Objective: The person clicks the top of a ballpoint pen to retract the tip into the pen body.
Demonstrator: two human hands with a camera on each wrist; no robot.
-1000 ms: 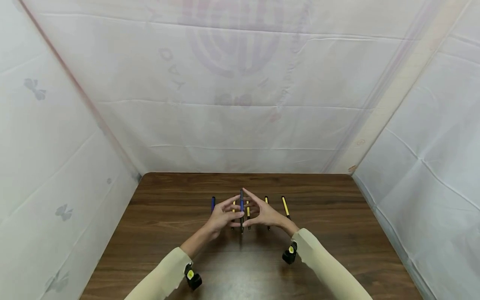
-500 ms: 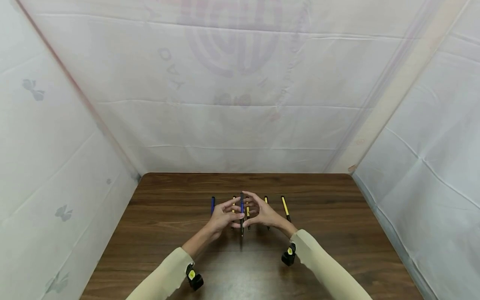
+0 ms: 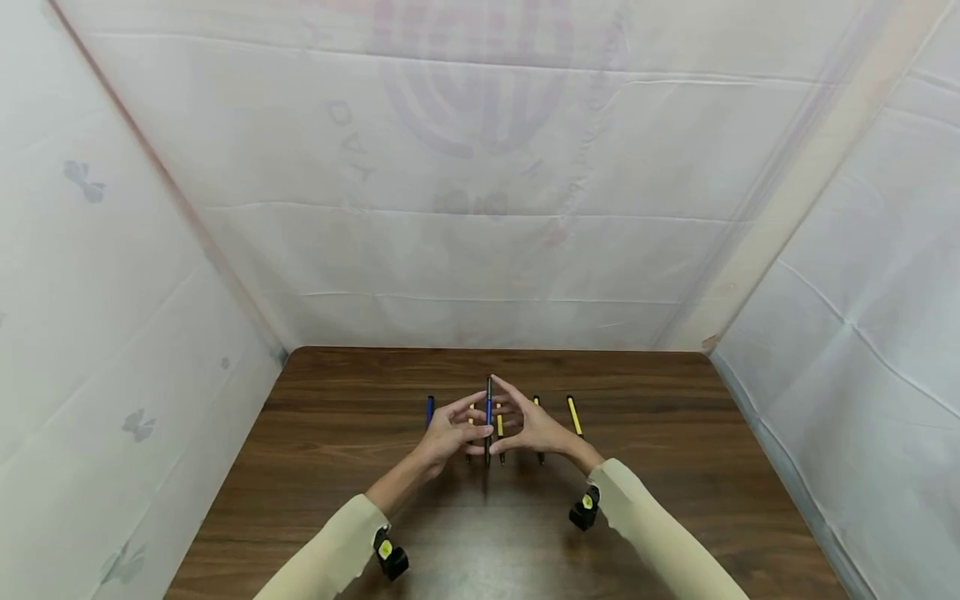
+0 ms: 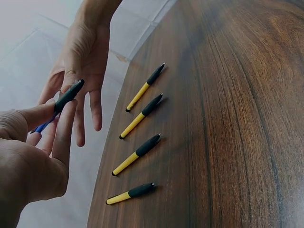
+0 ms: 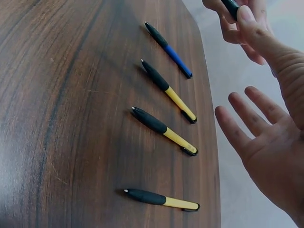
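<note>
This looks like a makeshift recording booth set up for filmed handwork, not a lived-in room. A dark wooden table stands closed in on three sides by white sheets hung as walls (creased, with a faint round emblem showing through the back one). Small black cameras are strapped to the person's wrists, over cream sleeves. Pens lie in a neat row on the table.
</note>
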